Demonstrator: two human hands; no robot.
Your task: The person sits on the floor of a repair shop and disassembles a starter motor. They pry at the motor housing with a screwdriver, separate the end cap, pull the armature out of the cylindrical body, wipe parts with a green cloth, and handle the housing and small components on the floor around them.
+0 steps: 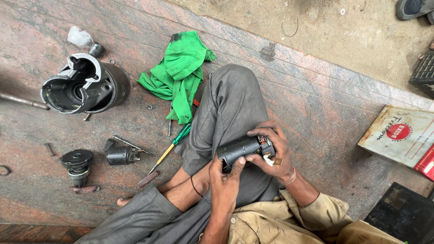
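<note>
Fingers [266,132] of our right hand [275,156] and left hand [224,178] curl tight around the dark motor armature [242,148], green screwdriver [169,147] lying left of them.

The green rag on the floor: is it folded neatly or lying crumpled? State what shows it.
Crumpled. The green rag lies in an uneven heap with loose creases and ragged corners, beside the person's knee.

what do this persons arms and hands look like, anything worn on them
Both hands are bare and smudged with grime. The left hand has a thin dark band on its wrist and no sleeve in view. The right hand wears a ring and a pale wrist thread, with a rolled, stained tan sleeve behind it.
</note>
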